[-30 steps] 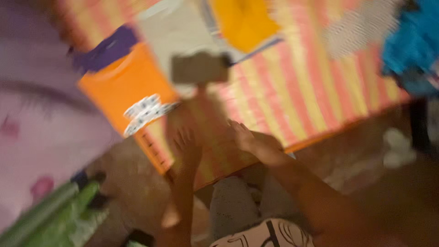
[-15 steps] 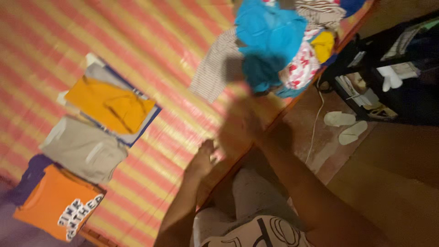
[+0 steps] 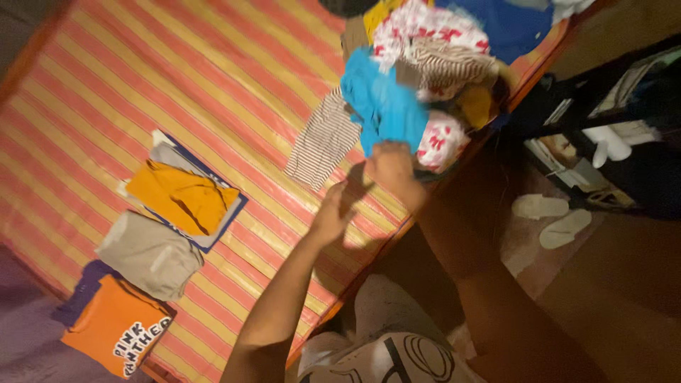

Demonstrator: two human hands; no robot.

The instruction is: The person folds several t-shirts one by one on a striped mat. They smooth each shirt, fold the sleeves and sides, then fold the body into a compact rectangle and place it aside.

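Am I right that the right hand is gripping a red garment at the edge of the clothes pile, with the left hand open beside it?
Not quite. The garment in the right hand is bright blue, not red; the head view shows it. The rest holds: it lies at the edge of the clothes pile, and the left hand is open beside the right.

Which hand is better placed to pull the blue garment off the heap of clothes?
Right, probably. The right hand is already on the blue garment's lower edge at the clothes heap; its grip is hard to see. The left hand hangs open over the striped mat, short of the heap.
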